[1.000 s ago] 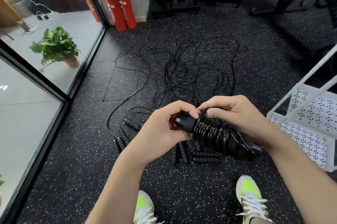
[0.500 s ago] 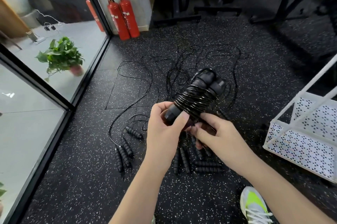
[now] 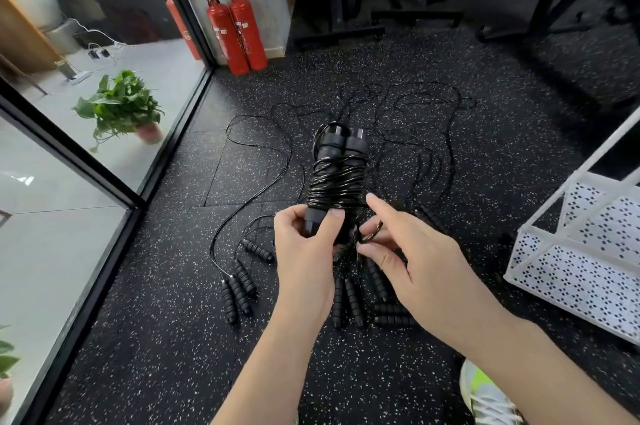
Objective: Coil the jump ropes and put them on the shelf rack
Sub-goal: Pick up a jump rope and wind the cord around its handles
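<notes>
Both hands (image 3: pixel 306 244) raised, fingers curled

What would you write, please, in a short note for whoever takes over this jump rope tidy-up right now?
Left hand: grips the lower end of the coiled jump rope, held upright, cord wound round both handles.
Right hand: index finger extended, other fingers pinching a small loop of cord beside the bundle.
Done: this rope is almost fully wound.
Left: secure its end and set it on the white shelf rack at the right; then coil the loose ropes on the floor, handles near the feet.
</notes>
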`<state>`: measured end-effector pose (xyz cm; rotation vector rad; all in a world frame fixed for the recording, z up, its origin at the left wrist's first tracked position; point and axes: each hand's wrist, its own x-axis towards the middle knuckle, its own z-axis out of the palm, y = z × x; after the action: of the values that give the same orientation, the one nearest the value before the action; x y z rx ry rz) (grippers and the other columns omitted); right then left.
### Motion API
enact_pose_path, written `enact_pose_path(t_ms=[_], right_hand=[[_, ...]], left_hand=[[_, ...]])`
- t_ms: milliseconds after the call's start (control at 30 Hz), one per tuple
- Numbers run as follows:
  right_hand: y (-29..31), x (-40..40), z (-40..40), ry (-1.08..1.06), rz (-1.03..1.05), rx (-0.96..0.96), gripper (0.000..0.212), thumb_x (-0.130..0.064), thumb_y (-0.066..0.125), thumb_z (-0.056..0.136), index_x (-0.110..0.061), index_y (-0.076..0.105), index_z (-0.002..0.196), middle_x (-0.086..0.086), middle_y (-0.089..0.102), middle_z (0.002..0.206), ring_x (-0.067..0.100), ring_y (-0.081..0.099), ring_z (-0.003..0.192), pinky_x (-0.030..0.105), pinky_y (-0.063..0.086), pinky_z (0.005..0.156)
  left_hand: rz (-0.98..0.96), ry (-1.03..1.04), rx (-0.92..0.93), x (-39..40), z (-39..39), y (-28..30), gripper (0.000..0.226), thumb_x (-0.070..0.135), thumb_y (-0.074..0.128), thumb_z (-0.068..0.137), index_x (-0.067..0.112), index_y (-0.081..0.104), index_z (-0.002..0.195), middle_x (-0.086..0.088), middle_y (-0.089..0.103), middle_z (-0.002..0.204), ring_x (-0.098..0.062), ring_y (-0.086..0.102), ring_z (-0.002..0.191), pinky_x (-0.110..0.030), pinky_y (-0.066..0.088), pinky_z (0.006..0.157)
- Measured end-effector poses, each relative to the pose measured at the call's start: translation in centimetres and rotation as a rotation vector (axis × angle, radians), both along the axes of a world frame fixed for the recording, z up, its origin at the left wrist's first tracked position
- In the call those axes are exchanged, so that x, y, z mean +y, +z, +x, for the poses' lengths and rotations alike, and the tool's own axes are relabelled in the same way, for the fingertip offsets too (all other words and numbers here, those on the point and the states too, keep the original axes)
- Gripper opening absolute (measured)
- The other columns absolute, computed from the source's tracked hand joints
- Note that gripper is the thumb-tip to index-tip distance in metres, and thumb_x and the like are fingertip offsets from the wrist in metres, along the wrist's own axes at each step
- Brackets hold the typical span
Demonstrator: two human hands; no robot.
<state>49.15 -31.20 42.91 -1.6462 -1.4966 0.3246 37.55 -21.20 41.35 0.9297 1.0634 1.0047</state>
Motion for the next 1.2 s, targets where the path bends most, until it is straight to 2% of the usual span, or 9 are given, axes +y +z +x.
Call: enact_pose_path(t_ms=[100,200,333,500,667,867,933,1033,1200], right_hand=[[-0.5,0.1,0.6,0.036,0.080,-0.140,0.043,-0.027,0.049,0.106,-0.013,0.051,0.147,-0.018,0.052,0.098,-0.008,0.056,0.094,0.021,0.051,0.080],[-0.3,0.6,1.0,0.009,0.196,-0.208,0.032,-0.018,0.059,0.101,-0.014,0.068,0.132,-0.008,0.048,0.097,0.003,0.052,0.089,0.014,0.045,0.079],[0.0,0.8,0.9,-0.092,0.258,-0.161,0.030,-0.009,0.070,0.091,-0.010,0.074,0.121,-0.004,0.055,0.100,0.001,0.051,0.086,0.006,0.040,0.082],[0.0,1.1,1.0,-0.141,0.265,-0.014,0.021,-0.009,0.080,0.085,-0.013,0.078,0.105,-0.009,0.072,0.098,0.001,0.066,0.093,0.010,0.048,0.087],[-0.2,1.2,0.9,-0.156,0.195,0.068,0.020,-0.010,0.083,0.081,-0.018,0.076,0.098,-0.016,0.072,0.092,0.000,0.067,0.091,0.009,0.048,0.084],[0.2,1.3,0.8,-0.176,0.157,0.140,0.021,-0.009,0.084,0.079,-0.020,0.076,0.095,-0.016,0.071,0.088,0.003,0.068,0.087,0.012,0.049,0.081],[0.3,1.2,1.1,-0.178,0.139,0.161,0.021,-0.010,0.084,0.079,-0.020,0.075,0.096,-0.016,0.071,0.086,0.004,0.068,0.087,0.012,0.049,0.081],[0.1,1.2,1.0,-0.206,0.144,0.087,0.022,-0.013,0.083,0.080,-0.021,0.076,0.098,-0.013,0.069,0.089,0.004,0.066,0.088,0.019,0.051,0.083],[-0.3,1.3,1.7,-0.146,0.171,-0.048,0.017,-0.009,0.080,0.083,-0.015,0.077,0.098,-0.008,0.063,0.092,0.002,0.061,0.087,0.011,0.046,0.082]], left_hand=[[0.031,-0.015,-0.022,0.0,-0.1,-0.1,0.066,0.026,0.086,0.068,0.021,0.054,0.125,-0.013,0.067,0.122,-0.029,0.068,0.108,-0.062,0.052,0.100],[0.126,-0.092,0.039,0.0,-0.1,-0.3,0.057,0.027,0.080,0.077,0.034,0.062,0.131,-0.005,0.071,0.123,-0.029,0.067,0.117,-0.059,0.049,0.106],[0.124,-0.139,0.056,-0.6,0.4,-0.3,0.047,0.023,0.075,0.081,0.024,0.067,0.127,-0.006,0.075,0.115,-0.030,0.069,0.114,-0.057,0.050,0.106],[0.109,-0.141,0.041,-0.9,0.5,-0.2,0.049,0.028,0.078,0.075,0.028,0.068,0.123,-0.005,0.076,0.113,-0.029,0.069,0.110,-0.053,0.051,0.102],[0.153,-0.171,0.031,-0.9,0.7,0.1,0.048,0.036,0.080,0.068,0.036,0.073,0.115,-0.005,0.075,0.116,-0.031,0.067,0.116,-0.055,0.048,0.108],[0.166,-0.224,0.010,-1.0,0.7,-0.1,0.046,0.035,0.078,0.074,0.032,0.072,0.119,-0.007,0.074,0.119,-0.034,0.066,0.119,-0.061,0.044,0.110],[0.167,-0.263,-0.005,-1.2,0.7,0.0,0.040,0.033,0.076,0.078,0.031,0.073,0.118,-0.010,0.074,0.118,-0.033,0.066,0.115,-0.061,0.046,0.107],[0.165,-0.294,-0.027,-1.3,0.7,0.2,0.030,0.025,0.073,0.085,0.029,0.075,0.114,-0.015,0.074,0.114,-0.025,0.064,0.100,-0.051,0.049,0.091],[0.147,-0.307,-0.068,-1.5,0.3,0.4,0.025,0.015,0.070,0.089,0.027,0.077,0.110,-0.027,0.068,0.115,-0.024,0.058,0.096,-0.045,0.044,0.086]])
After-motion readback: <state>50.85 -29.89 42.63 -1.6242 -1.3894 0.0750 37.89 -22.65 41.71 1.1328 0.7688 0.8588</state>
